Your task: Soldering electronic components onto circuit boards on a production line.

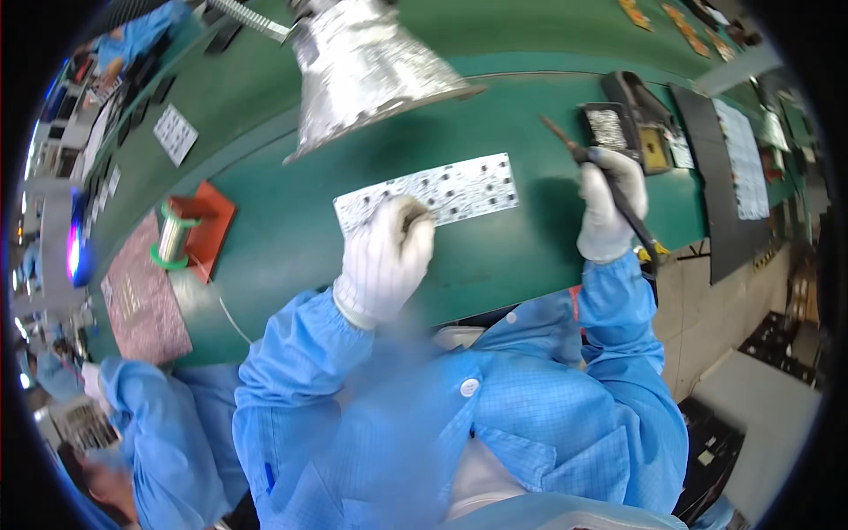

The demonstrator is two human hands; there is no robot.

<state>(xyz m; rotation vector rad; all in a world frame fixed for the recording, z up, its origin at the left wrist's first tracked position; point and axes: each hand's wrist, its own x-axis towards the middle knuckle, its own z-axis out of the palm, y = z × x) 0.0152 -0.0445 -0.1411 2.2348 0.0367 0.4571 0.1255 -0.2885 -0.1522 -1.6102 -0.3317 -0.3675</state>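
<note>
On the green bench lies a long white circuit board [481,187] dotted with small dark components. My left hand [386,256], in a white glove, rests over the board's near left part. Its fingers are curled together; whatever they may pinch is too small to make out. Off to the right, my gloved right hand [611,208] is wrapped round a soldering iron [629,212]. The iron's tip points up and to the left, raised clear of the board. Close beyond this hand stands an iron holder [638,102] with a metal-wool tray [607,128] and a yellow sponge [654,148].
A foil-covered fume hood [371,75] hangs over the board's far side. At left are a solder wire spool [175,240] on an orange-red stand [212,221] and a pink bubble-wrap bag [146,296]. A co-worker's blue sleeve [168,424] is at lower left. Dark panels [707,177] stand at right.
</note>
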